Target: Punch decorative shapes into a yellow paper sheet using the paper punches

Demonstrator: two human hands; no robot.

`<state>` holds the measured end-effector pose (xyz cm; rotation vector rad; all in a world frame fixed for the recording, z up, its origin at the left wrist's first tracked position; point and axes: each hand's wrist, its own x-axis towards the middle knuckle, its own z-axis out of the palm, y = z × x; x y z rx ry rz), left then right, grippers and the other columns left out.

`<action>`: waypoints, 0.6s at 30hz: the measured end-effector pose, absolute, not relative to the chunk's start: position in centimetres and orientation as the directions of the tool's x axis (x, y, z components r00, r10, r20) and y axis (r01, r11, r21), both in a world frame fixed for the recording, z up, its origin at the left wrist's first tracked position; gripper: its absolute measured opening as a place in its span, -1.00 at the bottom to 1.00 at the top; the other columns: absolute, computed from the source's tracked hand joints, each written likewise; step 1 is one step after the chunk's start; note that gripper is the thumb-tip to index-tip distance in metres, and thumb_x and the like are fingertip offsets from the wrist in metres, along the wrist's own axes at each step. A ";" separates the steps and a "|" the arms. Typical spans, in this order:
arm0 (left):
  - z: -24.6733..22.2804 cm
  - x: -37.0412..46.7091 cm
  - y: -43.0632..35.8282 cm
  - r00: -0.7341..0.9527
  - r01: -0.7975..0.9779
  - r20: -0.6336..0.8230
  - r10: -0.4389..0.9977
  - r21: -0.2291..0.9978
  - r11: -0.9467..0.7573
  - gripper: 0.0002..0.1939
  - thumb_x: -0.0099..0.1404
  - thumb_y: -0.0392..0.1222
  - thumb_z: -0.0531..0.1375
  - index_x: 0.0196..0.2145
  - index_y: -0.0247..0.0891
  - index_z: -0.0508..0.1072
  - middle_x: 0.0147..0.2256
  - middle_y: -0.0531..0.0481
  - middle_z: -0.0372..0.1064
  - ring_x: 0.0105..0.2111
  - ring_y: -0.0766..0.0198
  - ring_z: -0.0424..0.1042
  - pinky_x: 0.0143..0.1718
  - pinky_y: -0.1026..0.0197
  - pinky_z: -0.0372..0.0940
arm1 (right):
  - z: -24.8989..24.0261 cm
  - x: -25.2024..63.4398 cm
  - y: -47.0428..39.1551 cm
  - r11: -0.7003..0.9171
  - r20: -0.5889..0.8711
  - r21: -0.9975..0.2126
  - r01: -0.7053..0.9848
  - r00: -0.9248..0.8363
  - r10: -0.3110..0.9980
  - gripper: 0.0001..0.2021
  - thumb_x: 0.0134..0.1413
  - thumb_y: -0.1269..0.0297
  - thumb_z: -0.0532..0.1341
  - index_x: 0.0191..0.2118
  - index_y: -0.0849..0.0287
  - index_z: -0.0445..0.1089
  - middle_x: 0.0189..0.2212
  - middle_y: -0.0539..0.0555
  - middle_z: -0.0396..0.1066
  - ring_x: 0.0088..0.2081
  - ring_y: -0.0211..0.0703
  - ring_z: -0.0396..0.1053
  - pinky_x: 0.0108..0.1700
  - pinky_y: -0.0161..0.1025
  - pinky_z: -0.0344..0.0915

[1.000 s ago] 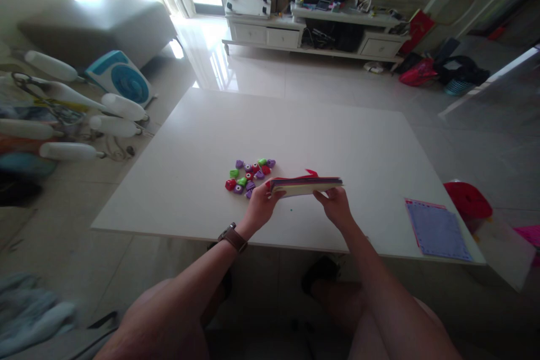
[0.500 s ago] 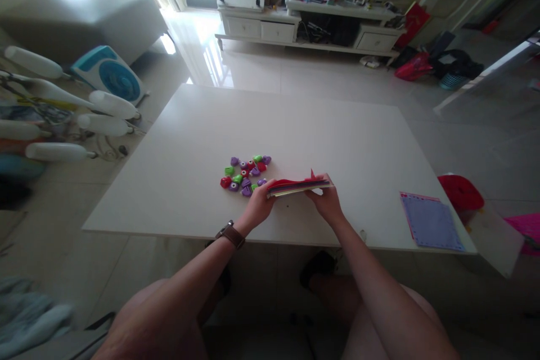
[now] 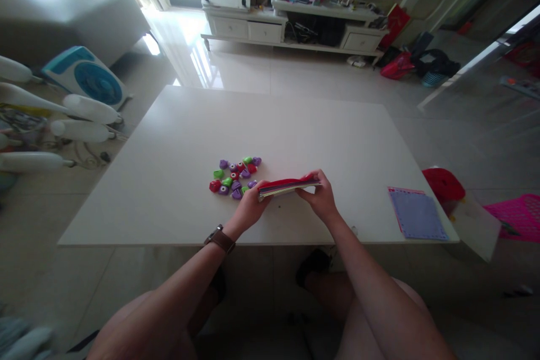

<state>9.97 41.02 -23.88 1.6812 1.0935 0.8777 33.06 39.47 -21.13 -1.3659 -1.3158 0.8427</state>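
Observation:
A stack of thin coloured sheets [image 3: 287,187], red on its far side, is held edge-up above the table in both hands. My left hand [image 3: 250,206] grips its left end, and a brown-strapped watch [image 3: 220,239] is on that wrist. The right end lies between the thumb and fingers of my right hand [image 3: 319,198]. Just beyond my left hand is a cluster of small red, green and purple plastic pieces [image 3: 235,176], some with eye-like round marks. My left hand hides part of that cluster. What is printed on the sheets cannot be seen.
The white table [image 3: 270,129] spans the view. On its right part lie flat blue and pink sheets [image 3: 417,214]. Past the right edge stand a red bucket [image 3: 444,187] and a pink basket [image 3: 517,216]. Left of the table are a fan [image 3: 90,76] and white bottle-shaped objects [image 3: 82,130].
The view has turned slightly to the right. A red flap that stuck up at the stack's right end now lies lower, with my right fingers over the top edge.

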 end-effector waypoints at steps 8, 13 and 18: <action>-24.0 9.9 41.1 0.344 0.366 0.008 0.939 0.920 -0.142 -0.71 0.39 -0.16 0.19 -0.02 -0.25 0.62 -0.17 -0.08 0.62 -0.15 0.06 0.56 -0.03 0.09 0.44 | -20.4 32.9 39.4 0.061 0.147 -0.937 0.343 0.231 0.962 -0.69 -0.06 0.04 0.48 -0.30 0.10 0.45 -0.33 0.01 0.51 -0.24 -0.07 0.43 -0.12 -0.16 0.34; -25.3 9.8 41.4 0.333 0.392 -0.028 0.942 0.913 -0.111 -0.72 0.34 -0.17 0.22 -0.06 -0.24 0.65 -0.15 -0.10 0.65 -0.13 -0.01 0.59 0.04 -0.01 0.46 | -20.9 33.2 39.4 -0.022 0.088 -0.908 0.419 0.241 0.967 -0.69 -0.03 -0.01 0.47 -0.39 0.12 0.48 -0.43 0.00 0.49 -0.33 -0.10 0.39 -0.20 -0.18 0.31; -25.0 10.0 41.2 0.347 0.315 -0.017 0.938 0.944 -0.099 -0.73 0.34 -0.15 0.23 -0.09 -0.28 0.63 -0.11 -0.12 0.63 -0.08 -0.02 0.56 0.06 -0.05 0.46 | -21.3 33.1 39.4 -0.020 0.096 -0.935 0.354 0.305 0.948 -0.60 -0.02 -0.10 0.45 -0.25 0.16 0.57 -0.29 0.12 0.61 -0.24 -0.01 0.50 -0.13 -0.11 0.42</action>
